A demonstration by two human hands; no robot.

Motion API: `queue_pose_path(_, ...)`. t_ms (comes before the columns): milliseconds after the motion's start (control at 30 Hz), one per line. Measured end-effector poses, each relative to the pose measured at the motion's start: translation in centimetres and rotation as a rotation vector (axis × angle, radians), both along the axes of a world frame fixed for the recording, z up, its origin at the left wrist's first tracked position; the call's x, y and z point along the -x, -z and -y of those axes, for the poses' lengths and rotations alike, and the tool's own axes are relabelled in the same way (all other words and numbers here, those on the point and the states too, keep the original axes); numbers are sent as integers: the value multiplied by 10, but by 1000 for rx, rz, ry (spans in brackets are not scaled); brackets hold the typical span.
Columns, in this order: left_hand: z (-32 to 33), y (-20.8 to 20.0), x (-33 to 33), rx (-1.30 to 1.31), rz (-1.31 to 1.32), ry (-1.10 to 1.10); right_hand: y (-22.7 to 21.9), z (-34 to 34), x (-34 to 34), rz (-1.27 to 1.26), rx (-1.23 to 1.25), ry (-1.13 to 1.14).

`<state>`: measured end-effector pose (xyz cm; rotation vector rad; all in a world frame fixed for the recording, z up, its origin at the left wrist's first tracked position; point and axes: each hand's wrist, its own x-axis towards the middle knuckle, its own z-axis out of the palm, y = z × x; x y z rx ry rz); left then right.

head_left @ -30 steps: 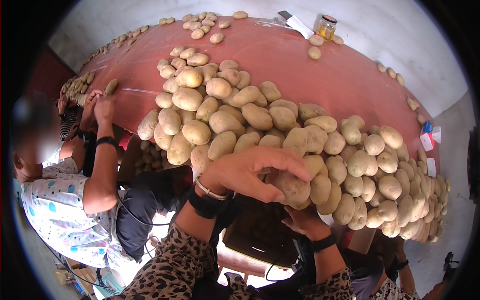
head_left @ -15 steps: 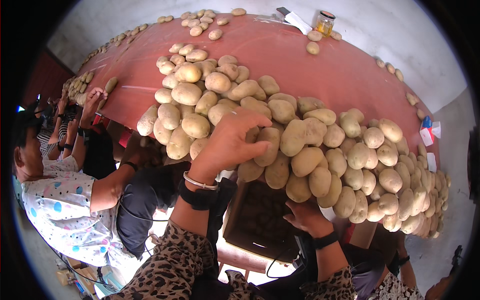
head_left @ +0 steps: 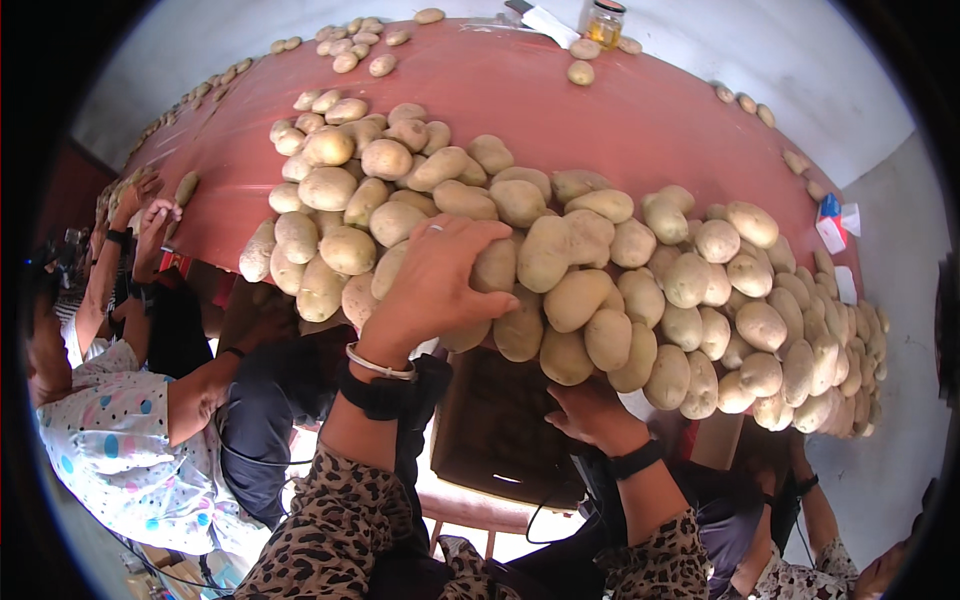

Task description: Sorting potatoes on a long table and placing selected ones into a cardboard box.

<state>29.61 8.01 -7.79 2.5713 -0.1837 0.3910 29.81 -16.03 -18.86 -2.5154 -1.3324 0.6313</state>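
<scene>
A big heap of potatoes (head_left: 760, 328) lies along the near edge of the red table (head_left: 560, 125). My left hand (head_left: 430, 285) reaches over the heap's front, its fingers and thumb curved round a potato (head_left: 494, 266) that still sits among the others. Lower down, beneath the table's near edge, my right hand (head_left: 598, 415) is just under the front potatoes. Its thumb stands apart from the fingers, whose tips are partly hidden, and I see nothing held in it. Between my forearms is a dark open box (head_left: 500, 450) with dim rounded shapes inside.
On the left a person in a dotted shirt (head_left: 120, 450) sits close, with other people's hands (head_left: 150, 225) beyond. A glass jar (head_left: 605, 25) and scattered potatoes (head_left: 350, 45) lie at the far edge. A tissue pack (head_left: 831, 222) is at the right.
The view has shifted, so the table and heap appear farther left and higher. My left hand has stayed at the same potatoes, its fingers now lower around one. My right hand remains below the edge.
</scene>
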Motion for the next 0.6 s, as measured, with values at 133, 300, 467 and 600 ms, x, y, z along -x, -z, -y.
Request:
queue_pose_path(133,3,0,-2,328,-85,-4,1,4,-1,44,-7,-18)
queue_pose_path(300,3,-2,1,482,-75,6,4,4,2,37,-30,-4)
queue_pose_path(467,6,-9,6,823,-65,4,-5,6,8,-8,-11,42)
queue_pose_path(600,0,-6,13,917,-91,35,-4,2,14,27,-19,31)
